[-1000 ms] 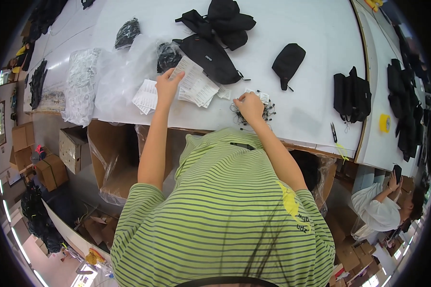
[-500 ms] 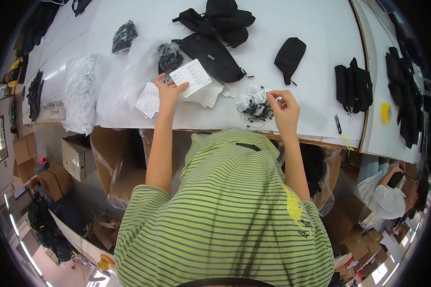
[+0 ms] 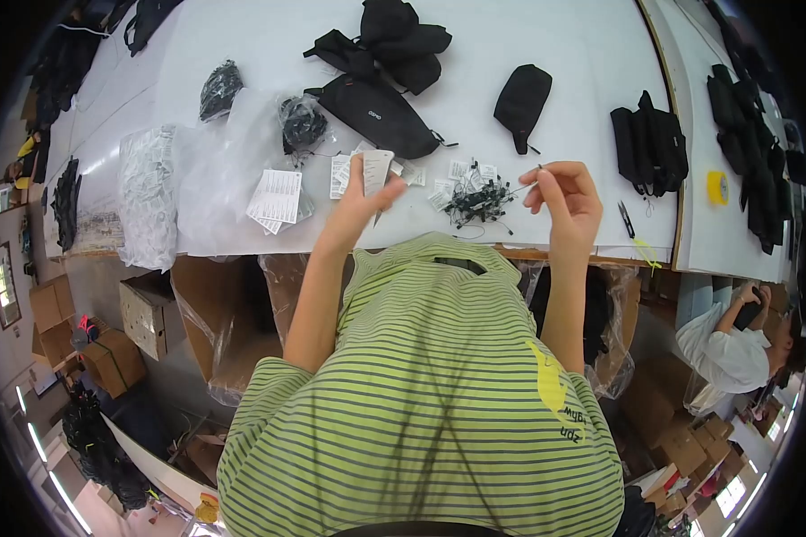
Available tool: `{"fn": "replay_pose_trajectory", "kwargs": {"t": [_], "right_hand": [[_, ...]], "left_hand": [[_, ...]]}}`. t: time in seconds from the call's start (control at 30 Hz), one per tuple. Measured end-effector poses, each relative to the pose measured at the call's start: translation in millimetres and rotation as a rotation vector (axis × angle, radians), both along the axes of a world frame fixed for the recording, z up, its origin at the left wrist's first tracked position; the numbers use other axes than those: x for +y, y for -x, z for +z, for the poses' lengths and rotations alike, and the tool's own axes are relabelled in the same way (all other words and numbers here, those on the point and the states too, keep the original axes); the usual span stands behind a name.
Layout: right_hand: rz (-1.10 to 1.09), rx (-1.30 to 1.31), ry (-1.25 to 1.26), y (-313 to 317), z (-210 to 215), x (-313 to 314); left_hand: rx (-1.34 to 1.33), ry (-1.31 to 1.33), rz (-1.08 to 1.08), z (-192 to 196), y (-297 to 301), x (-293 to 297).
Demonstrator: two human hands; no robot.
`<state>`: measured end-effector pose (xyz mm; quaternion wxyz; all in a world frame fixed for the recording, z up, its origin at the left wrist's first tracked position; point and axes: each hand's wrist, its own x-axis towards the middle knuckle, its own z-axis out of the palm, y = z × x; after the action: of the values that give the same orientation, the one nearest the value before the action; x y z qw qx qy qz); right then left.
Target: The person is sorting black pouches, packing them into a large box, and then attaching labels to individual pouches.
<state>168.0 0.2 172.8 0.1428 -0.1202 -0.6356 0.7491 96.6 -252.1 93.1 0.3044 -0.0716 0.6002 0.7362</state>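
Note:
My left hand (image 3: 360, 204) grips a white printed card (image 3: 376, 168), now tilted on edge, above the near side of the table. To the right, thumb and fingertips of my right hand (image 3: 566, 199) pinch a thin dark tag string (image 3: 525, 187). Its far end runs toward a tangled heap of black tag strings (image 3: 480, 199), with small white labels (image 3: 467, 170) behind it. Left of my left hand lies a small stack of printed cards (image 3: 278, 199). More cards (image 3: 338, 175) lie partly behind that hand. Beyond them rests a black waist bag (image 3: 378, 115).
Several black bags (image 3: 403, 40) are heaped at the back, with one black pouch (image 3: 522, 103) apart. Clear plastic bags (image 3: 152, 192) cover the left side. Snips (image 3: 627, 219) lie near the front right edge. A person in white (image 3: 730, 345) sits at the far right.
My left hand has come right and nearer to me, turning the card on edge. My right hand has moved right, away from the heap, drawing out a string.

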Motion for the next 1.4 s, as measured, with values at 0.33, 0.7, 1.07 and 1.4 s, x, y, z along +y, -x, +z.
{"fn": "replay_pose_trajectory", "kwargs": {"t": [0.33, 0.7, 1.07, 1.4], "right_hand": [[0.127, -0.041, -0.385, 2, -13, -34], [0.154, -0.061, -0.427, 2, -19, -25], [0.347, -0.167, -0.208, 13, -23, -9], [0.548, -0.325, 0.034, 42, -28, 0]], "left_hand": [[0.336, 0.085, -0.010, 51, -33, 51], [0.665, 0.220, -0.033, 54, -34, 66], [0.166, -0.067, -0.299, 59, -6, 53], [0.366, 0.072, -0.348, 48, 16, 60]]}}
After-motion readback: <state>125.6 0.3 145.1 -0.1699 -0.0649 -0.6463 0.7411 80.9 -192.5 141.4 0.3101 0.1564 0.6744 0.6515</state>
